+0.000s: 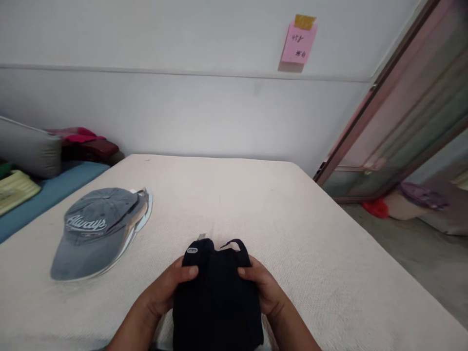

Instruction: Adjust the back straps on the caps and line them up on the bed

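A black baseball cap (219, 297) is between my two hands at the front of the table, its back strap loop and a small metal buckle showing at the far end. My left hand (170, 285) grips its left side, thumb on top near the buckle. On the right side, my right hand (263, 285) holds it with the thumb beside the strap. The fingers under the cap are hidden. To the left lies a grey cap (98, 219) with white "Always" lettering, stacked on at least one lighter cap (144, 219).
A cream textured cloth (310, 243) covers the table, which meets a white wall. A pink note (299, 44) is taped on the wall. At the left are a grey cushion (31, 148) and a blue seat (73, 178). A sliding glass door (395, 112) stands at the right.
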`<state>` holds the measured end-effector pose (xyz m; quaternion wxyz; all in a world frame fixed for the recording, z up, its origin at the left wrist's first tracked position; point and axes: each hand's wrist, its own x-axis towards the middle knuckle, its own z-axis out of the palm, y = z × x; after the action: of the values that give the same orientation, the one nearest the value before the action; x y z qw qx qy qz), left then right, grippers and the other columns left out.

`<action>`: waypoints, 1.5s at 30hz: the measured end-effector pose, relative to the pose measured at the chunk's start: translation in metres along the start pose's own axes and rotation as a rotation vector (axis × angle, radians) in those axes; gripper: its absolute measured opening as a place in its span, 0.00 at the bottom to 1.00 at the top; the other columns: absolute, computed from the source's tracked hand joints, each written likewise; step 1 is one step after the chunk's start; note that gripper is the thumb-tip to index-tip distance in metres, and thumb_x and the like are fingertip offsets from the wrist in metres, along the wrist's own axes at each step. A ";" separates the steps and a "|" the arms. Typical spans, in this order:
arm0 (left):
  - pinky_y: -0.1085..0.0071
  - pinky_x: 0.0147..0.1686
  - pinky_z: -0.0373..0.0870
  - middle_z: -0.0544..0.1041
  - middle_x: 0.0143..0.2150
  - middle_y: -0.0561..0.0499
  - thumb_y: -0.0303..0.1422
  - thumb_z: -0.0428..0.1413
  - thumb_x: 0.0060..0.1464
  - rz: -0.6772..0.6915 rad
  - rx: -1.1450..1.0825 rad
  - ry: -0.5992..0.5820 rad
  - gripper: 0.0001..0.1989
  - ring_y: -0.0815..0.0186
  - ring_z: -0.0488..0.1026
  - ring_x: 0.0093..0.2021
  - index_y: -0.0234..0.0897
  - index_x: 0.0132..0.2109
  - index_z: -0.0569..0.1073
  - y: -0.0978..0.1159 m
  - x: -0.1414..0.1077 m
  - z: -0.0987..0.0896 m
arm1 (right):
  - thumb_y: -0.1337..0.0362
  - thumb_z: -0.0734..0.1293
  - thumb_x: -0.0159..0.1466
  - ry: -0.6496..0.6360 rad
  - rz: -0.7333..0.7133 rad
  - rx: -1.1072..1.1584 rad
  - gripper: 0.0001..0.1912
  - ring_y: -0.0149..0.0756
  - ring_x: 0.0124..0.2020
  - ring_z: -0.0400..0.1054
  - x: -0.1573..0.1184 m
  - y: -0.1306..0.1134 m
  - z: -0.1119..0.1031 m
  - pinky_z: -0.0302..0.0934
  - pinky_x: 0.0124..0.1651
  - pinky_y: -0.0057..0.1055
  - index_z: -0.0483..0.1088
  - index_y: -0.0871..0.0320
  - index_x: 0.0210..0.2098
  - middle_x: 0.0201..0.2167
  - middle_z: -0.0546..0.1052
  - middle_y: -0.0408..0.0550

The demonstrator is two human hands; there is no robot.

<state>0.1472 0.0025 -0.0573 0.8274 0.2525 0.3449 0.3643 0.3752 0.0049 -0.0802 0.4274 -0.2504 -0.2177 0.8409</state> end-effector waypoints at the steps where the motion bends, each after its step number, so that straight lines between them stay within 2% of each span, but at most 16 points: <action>1: 0.62 0.43 0.70 0.80 0.37 0.41 0.39 0.61 0.46 -0.036 -0.051 0.022 0.17 0.54 0.76 0.39 0.31 0.40 0.77 0.001 0.001 0.001 | 0.72 0.72 0.48 0.024 -0.027 0.016 0.19 0.36 0.32 0.73 0.002 0.000 0.000 0.64 0.38 0.31 0.72 0.60 0.41 0.33 0.78 0.50; 4: 0.66 0.40 0.71 0.80 0.31 0.44 0.38 0.57 0.51 -0.069 -0.158 0.139 0.13 0.59 0.77 0.34 0.32 0.35 0.78 0.007 0.004 0.003 | 0.76 0.70 0.44 0.063 -0.096 0.074 0.17 0.30 0.25 0.70 0.005 0.000 -0.004 0.62 0.31 0.26 0.73 0.59 0.34 0.25 0.76 0.43; 6: 0.68 0.36 0.71 0.79 0.28 0.48 0.28 0.58 0.45 0.035 -0.170 0.154 0.06 0.62 0.76 0.29 0.33 0.34 0.78 0.010 0.007 0.005 | 0.77 0.68 0.42 0.056 -0.079 0.079 0.18 0.28 0.23 0.68 0.005 0.001 -0.008 0.61 0.29 0.24 0.73 0.59 0.32 0.22 0.74 0.41; 8: 0.70 0.31 0.70 0.77 0.25 0.50 0.20 0.56 0.36 0.129 -0.172 0.129 0.11 0.64 0.74 0.26 0.34 0.31 0.77 0.012 0.011 0.005 | 0.77 0.68 0.40 0.040 -0.028 0.030 0.18 0.28 0.22 0.66 0.006 0.002 -0.011 0.59 0.28 0.24 0.73 0.59 0.31 0.22 0.74 0.41; 11: 0.76 0.23 0.64 0.73 0.20 0.54 0.17 0.53 0.31 0.177 -0.141 0.146 0.13 0.69 0.69 0.20 0.34 0.27 0.75 0.010 0.015 0.001 | 0.78 0.67 0.39 0.039 0.074 -0.150 0.17 0.27 0.21 0.63 0.010 0.003 -0.011 0.54 0.26 0.23 0.72 0.60 0.29 0.21 0.72 0.40; 14: 0.76 0.20 0.62 0.72 0.19 0.54 0.19 0.54 0.34 0.230 -0.097 0.250 0.11 0.70 0.67 0.18 0.34 0.29 0.75 0.010 0.017 -0.004 | 0.78 0.64 0.41 0.103 0.091 -0.360 0.16 0.26 0.23 0.62 0.017 -0.001 -0.007 0.52 0.27 0.24 0.72 0.60 0.30 0.22 0.70 0.40; 17: 0.70 0.25 0.67 0.76 0.24 0.51 0.30 0.58 0.43 0.211 -0.063 0.342 0.07 0.65 0.71 0.22 0.34 0.33 0.75 0.014 0.018 -0.006 | 0.78 0.62 0.44 0.223 -0.043 -0.421 0.14 0.28 0.25 0.61 0.026 -0.008 -0.004 0.52 0.29 0.25 0.71 0.60 0.28 0.24 0.70 0.41; 20: 0.68 0.29 0.68 0.78 0.28 0.50 0.34 0.61 0.45 0.213 0.131 0.319 0.11 0.63 0.73 0.26 0.35 0.37 0.75 0.018 0.024 -0.009 | 0.77 0.62 0.44 0.296 -0.138 -0.376 0.13 0.29 0.25 0.61 0.032 -0.015 -0.005 0.53 0.29 0.26 0.70 0.60 0.28 0.23 0.70 0.41; 24: 0.72 0.27 0.64 0.75 0.25 0.54 0.29 0.61 0.41 0.233 0.415 0.321 0.09 0.67 0.70 0.25 0.36 0.34 0.75 0.020 0.039 -0.015 | 0.75 0.65 0.45 0.241 -0.186 -0.280 0.13 0.32 0.28 0.64 0.033 -0.021 -0.011 0.55 0.32 0.28 0.72 0.60 0.31 0.26 0.72 0.44; 27: 0.73 0.26 0.61 0.74 0.24 0.55 0.28 0.57 0.41 0.227 0.536 0.333 0.06 0.67 0.68 0.24 0.36 0.31 0.74 0.019 0.050 -0.018 | 0.72 0.68 0.49 0.185 -0.224 -0.223 0.10 0.31 0.27 0.64 0.034 -0.026 -0.016 0.56 0.32 0.27 0.72 0.61 0.33 0.27 0.72 0.45; 30: 0.73 0.26 0.60 0.73 0.25 0.55 0.28 0.54 0.42 0.217 0.581 0.335 0.07 0.67 0.67 0.24 0.36 0.32 0.74 0.017 0.054 -0.019 | 0.66 0.69 0.54 0.222 -0.285 -0.166 0.06 0.30 0.27 0.64 0.037 -0.030 -0.018 0.58 0.31 0.27 0.72 0.61 0.32 0.26 0.72 0.45; 33: 0.71 0.26 0.60 0.73 0.24 0.53 0.33 0.54 0.46 0.227 0.618 0.299 0.06 0.66 0.67 0.25 0.36 0.31 0.73 0.016 0.053 -0.019 | 0.65 0.70 0.56 0.295 -0.387 -0.062 0.05 0.31 0.31 0.67 0.039 -0.035 -0.019 0.61 0.35 0.27 0.71 0.61 0.29 0.28 0.73 0.47; 36: 0.68 0.30 0.62 0.74 0.25 0.50 0.41 0.53 0.50 0.269 0.757 0.313 0.13 0.62 0.68 0.28 0.37 0.26 0.72 0.017 0.053 -0.018 | 0.66 0.69 0.56 0.305 -0.450 0.041 0.04 0.30 0.29 0.66 0.038 -0.044 -0.023 0.63 0.33 0.27 0.71 0.61 0.29 0.27 0.72 0.46; 38: 0.67 0.35 0.63 0.76 0.29 0.48 0.44 0.51 0.52 0.312 0.857 0.313 0.16 0.60 0.69 0.32 0.37 0.26 0.73 0.016 0.054 -0.017 | 0.66 0.68 0.57 0.294 -0.455 0.098 0.04 0.26 0.23 0.62 0.035 -0.050 -0.027 0.60 0.27 0.24 0.70 0.61 0.30 0.23 0.68 0.42; 41: 0.67 0.39 0.63 0.77 0.33 0.48 0.44 0.50 0.54 0.327 0.863 0.224 0.16 0.60 0.69 0.35 0.37 0.31 0.74 0.012 0.057 -0.014 | 0.65 0.67 0.58 0.251 -0.420 0.103 0.05 0.19 0.14 0.49 0.030 -0.054 -0.029 0.49 0.18 0.19 0.70 0.61 0.33 0.18 0.61 0.36; 45: 0.69 0.36 0.63 0.76 0.32 0.49 0.43 0.52 0.53 0.275 0.747 0.194 0.14 0.61 0.69 0.33 0.36 0.32 0.75 0.008 0.058 -0.011 | 0.59 0.64 0.62 0.197 -0.350 -0.127 0.10 0.18 0.13 0.42 0.029 -0.046 -0.020 0.40 0.16 0.20 0.69 0.60 0.37 0.17 0.60 0.35</action>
<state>0.1641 0.0544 -0.0814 0.5862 0.5438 0.4928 0.3431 0.4004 0.0565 -0.0761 0.5696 -0.3163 -0.2678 0.7098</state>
